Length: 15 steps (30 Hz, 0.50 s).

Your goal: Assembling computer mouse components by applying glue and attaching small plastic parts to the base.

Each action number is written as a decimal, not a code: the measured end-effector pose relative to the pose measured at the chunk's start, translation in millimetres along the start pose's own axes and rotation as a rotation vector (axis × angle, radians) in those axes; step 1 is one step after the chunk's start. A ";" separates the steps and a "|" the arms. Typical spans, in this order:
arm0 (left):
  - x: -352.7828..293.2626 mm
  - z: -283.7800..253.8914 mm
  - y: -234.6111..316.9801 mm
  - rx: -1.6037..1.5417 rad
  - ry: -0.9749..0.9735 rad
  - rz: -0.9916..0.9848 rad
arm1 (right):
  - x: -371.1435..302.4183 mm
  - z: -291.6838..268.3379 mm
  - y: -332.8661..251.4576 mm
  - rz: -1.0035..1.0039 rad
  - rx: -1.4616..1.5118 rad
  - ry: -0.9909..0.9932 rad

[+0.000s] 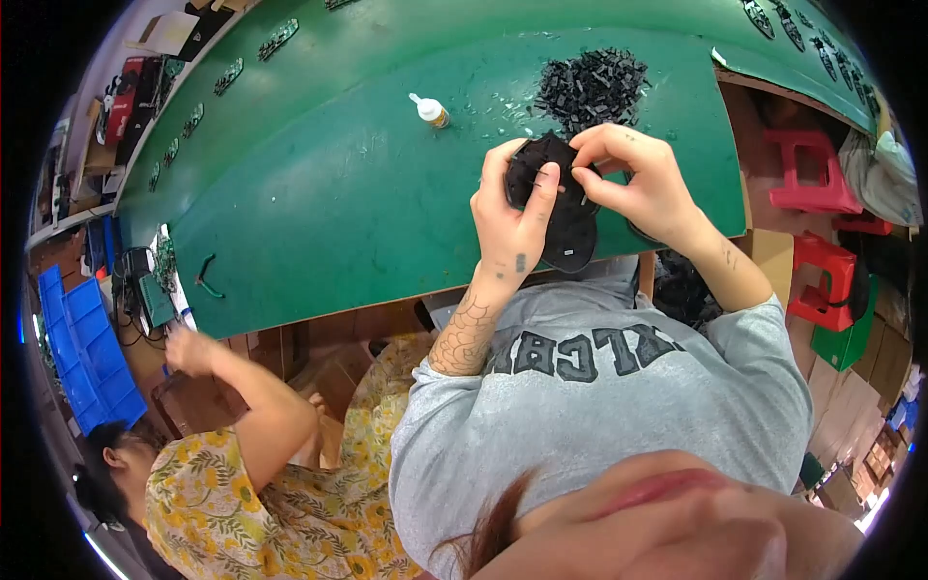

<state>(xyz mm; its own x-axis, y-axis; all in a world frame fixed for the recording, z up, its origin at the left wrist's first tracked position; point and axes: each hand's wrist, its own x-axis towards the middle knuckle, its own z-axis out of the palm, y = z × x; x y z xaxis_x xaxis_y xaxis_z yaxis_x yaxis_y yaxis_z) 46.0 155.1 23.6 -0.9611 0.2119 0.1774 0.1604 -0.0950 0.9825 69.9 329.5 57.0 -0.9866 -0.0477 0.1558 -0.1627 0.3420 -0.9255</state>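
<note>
The left hand (pixel 519 224) has its fingers closed around one black, rounded, cap-like piece (pixel 570 237), held over the desk (pixel 338 222)'s near edge. The right hand (pixel 646 179)'s fingers are drawn narrow at its edge; what they grip, I cannot tell. Work on this piece seems underway; how much remains is unclear. Beyond lie one heap of small black chips (pixel 592 85), uncountable, one white nozzle bottle (pixel 431 111) and one pair of green-handled pliers (pixel 205 281).
</note>
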 end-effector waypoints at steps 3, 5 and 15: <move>-0.8 2.8 1.3 0.000 -0.010 0.003 | -1.9 -0.2 0.4 0.035 -0.002 0.007; 1.3 6.6 -0.9 -0.008 -0.015 0.009 | -4.6 -5.3 14.2 0.165 0.211 -0.071; 13.0 11.4 11.1 0.128 -0.166 0.016 | 6.3 -42.4 27.5 0.142 0.449 -0.030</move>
<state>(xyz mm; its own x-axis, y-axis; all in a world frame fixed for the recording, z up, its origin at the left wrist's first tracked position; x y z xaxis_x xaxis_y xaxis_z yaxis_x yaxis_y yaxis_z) 37.8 167.8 37.5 -0.9097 0.3694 0.1898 0.2129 0.0224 0.9768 59.5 378.4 47.2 -0.9982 -0.0592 0.0133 -0.0078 -0.0919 -0.9957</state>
